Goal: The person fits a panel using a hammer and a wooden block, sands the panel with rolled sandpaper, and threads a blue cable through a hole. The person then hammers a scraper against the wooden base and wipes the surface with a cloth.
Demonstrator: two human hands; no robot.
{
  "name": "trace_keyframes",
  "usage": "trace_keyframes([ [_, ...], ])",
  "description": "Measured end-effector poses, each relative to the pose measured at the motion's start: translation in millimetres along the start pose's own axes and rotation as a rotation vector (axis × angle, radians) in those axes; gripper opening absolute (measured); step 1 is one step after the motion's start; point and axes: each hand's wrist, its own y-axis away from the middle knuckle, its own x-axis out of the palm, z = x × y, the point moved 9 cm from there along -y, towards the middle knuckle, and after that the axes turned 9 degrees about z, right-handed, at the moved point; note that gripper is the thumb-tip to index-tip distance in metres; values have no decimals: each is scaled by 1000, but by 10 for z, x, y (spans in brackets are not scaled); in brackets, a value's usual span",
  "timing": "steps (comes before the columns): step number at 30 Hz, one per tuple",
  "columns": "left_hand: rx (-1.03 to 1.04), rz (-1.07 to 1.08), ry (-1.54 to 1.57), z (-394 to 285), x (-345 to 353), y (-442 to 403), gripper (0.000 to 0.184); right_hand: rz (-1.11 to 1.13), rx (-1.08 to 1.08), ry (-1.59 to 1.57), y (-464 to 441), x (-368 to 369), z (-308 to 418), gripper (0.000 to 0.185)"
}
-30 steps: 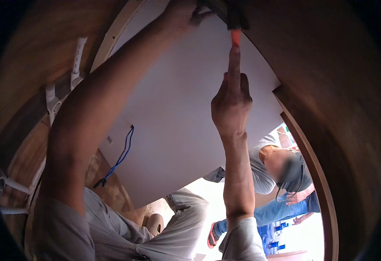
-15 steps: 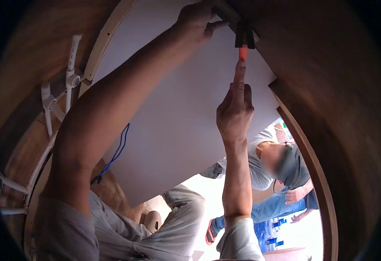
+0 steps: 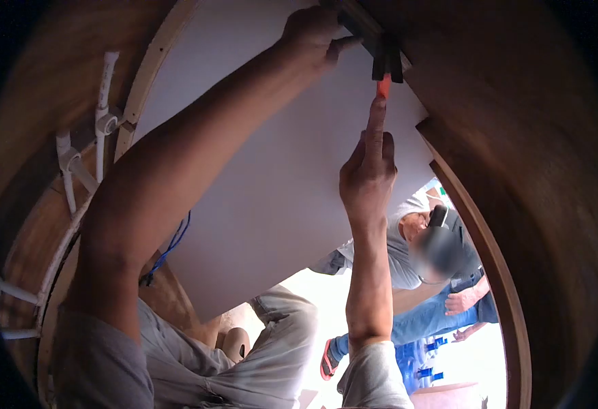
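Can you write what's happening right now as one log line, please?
right hand: holds orange-handled tool | left hand: up by dark strip, grip unclear | pale board: behind both hands

no readable text, label, brand, number or sign in view. upper white pipe (image 3: 106,83), left side: faint dark marks along it, too small to make out as letters or figures. green patch (image 3: 442,192), bright background at right: small and blurred, cannot tell if it carries print. blue objects (image 3: 411,358), lower right: in glare, any lettering beyond reading.
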Motion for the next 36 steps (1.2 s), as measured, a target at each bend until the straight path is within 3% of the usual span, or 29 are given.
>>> trace_keyframes([
  [10, -27, 27, -1, 143, 108, 112, 39, -68, -12, 60, 154, -119, -34, 79],
  [16, -73, -46, 9, 300, 208, 180, 44, 19, 65, 36, 200, -118, -111, 77],
  [25, -92, -109, 69, 425, 296, 275, 43, -111, -2, 69, 342, -325, -67, 75],
  [28, -36, -12, 105, 572, 282, 213, 40, -40, 50, 52, 352, -298, -120, 73],
  [34, -39, -42, 84, 553, 348, 284, 38, -23, 64, 16, 736, -482, 123, 67],
  [36, -101, -157, -31, 546, 250, 292, 39, 94, 159, -106, 1031, -484, 184, 59],
])
